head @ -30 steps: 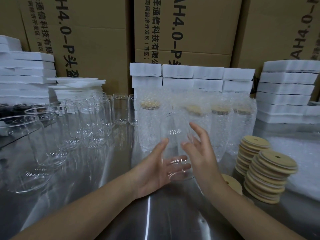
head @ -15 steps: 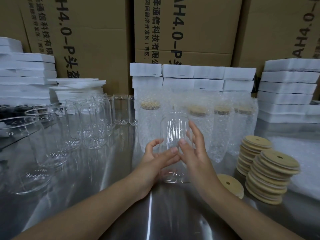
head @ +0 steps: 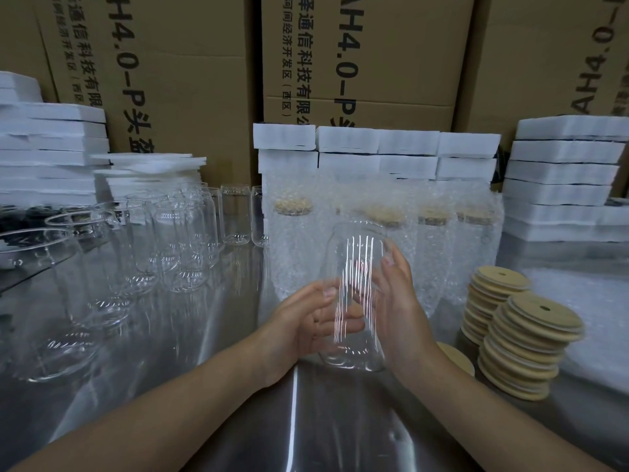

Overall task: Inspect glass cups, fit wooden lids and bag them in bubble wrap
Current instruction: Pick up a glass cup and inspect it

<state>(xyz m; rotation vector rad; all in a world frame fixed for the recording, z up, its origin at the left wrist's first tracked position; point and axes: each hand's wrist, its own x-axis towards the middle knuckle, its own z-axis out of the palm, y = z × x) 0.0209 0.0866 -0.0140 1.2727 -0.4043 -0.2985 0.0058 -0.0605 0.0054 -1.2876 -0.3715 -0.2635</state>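
Observation:
I hold a clear glass cup [head: 354, 253] upright over the steel table [head: 306, 420], between both hands. My left hand [head: 299, 328] grips its lower left side, thumb in front and fingers seen through the glass. My right hand [head: 401, 308] presses flat against its right side, fingers straight and pointing up. The cup has no lid. Two stacks of round wooden lids [head: 534, 338] stand at the right, with a single lid [head: 456, 356] lying beside my right wrist. Several lidded cups in bubble wrap [head: 292, 240] stand just behind the held cup.
Several bare glass cups [head: 183, 240] crowd the left half of the table. White foam blocks [head: 561, 172] are stacked at the right, middle and left, in front of tall cardboard cartons [head: 374, 63]. Bubble wrap [head: 595, 301] lies at the far right.
The cup has gone from tilted and low to upright and a little higher between my hands. My left hand has turned under it, and the streaks on the glass show it spinning.

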